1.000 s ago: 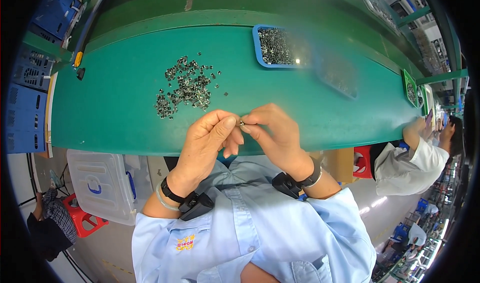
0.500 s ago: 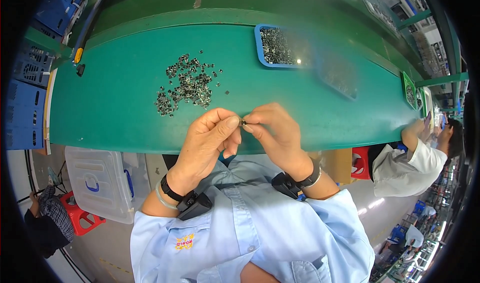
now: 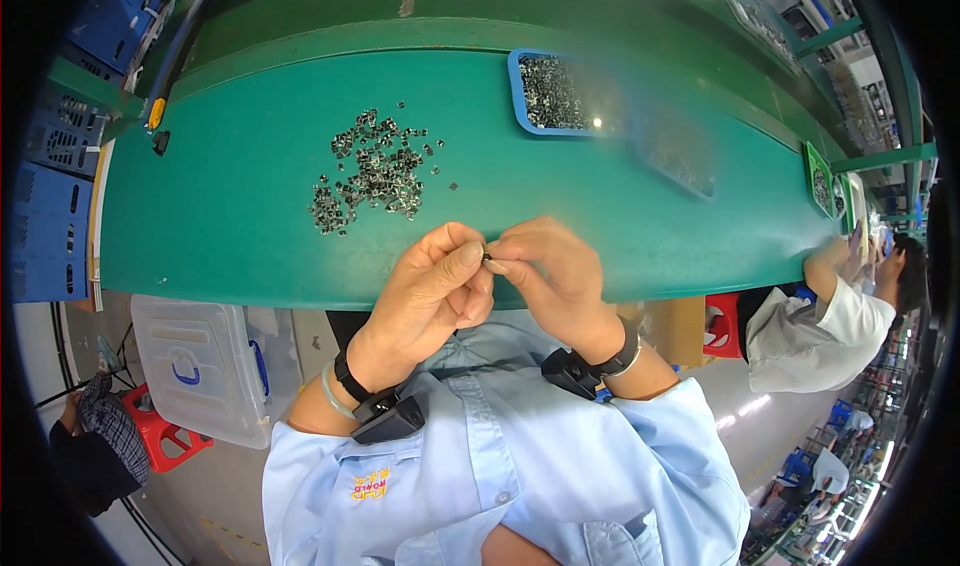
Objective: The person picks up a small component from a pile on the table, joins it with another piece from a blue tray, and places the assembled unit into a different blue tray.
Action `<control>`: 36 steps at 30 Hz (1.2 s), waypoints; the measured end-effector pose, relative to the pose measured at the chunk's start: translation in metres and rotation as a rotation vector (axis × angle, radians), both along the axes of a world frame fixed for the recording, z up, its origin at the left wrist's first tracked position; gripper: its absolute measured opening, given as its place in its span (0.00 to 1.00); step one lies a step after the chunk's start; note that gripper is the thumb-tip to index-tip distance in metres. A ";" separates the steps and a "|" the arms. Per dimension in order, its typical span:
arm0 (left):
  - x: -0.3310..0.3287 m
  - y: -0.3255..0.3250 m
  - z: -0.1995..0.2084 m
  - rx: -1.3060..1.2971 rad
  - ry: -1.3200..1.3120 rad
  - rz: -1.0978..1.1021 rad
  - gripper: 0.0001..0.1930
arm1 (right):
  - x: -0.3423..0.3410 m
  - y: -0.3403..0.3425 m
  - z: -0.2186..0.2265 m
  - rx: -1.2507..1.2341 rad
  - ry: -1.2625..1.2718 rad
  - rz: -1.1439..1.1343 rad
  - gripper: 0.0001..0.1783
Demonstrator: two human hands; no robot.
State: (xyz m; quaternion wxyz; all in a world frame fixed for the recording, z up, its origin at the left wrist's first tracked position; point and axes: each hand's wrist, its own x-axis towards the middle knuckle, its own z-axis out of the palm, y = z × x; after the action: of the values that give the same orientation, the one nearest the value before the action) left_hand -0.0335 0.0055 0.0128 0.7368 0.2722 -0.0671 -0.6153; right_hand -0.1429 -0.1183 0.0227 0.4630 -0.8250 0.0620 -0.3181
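Observation:
Both hands meet over the near edge of the green table [image 3: 240,236]. My left hand [image 3: 432,281] pinches a small dark metal part [image 3: 487,257] between thumb and forefinger. From the other side, the thumb and forefinger of my right hand [image 3: 553,276] close on the same part. Fingertips cover most of it, so its exact shape is hidden. Beyond my left hand lies a loose pile of small shiny metal pieces [image 3: 385,174], with a few strays around it.
A blue tray [image 3: 519,96] of similar metal pieces stands at the back, partly blurred by haze. Left of the table are blue crates [image 3: 45,231] and a clear lidded bin [image 3: 190,366]. At the right, a co-worker in a pale shirt [image 3: 815,341] sits by green trays [image 3: 820,181].
My left hand has shifted slightly right and toward me, its fingers more curled. The small part has dropped a little nearer to me and shows less. The pile and tray stay put.

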 end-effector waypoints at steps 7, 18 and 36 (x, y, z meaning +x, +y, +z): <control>0.000 -0.004 0.000 0.007 -0.112 0.012 0.09 | 0.001 -0.001 -0.004 -0.012 -0.008 -0.032 0.08; 0.012 0.002 -0.004 0.089 -0.115 0.098 0.07 | 0.007 -0.066 0.005 -0.210 0.065 -0.285 0.05; 0.027 0.024 -0.016 0.106 -0.078 0.101 0.06 | 0.069 -0.045 -0.019 -0.489 0.351 0.133 0.08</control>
State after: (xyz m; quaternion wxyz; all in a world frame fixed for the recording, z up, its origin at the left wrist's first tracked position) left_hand -0.0065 0.0294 -0.0037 0.7481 0.3377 -0.0493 -0.5691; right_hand -0.0741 -0.1637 0.0038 0.2529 -0.9565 0.0086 -0.1452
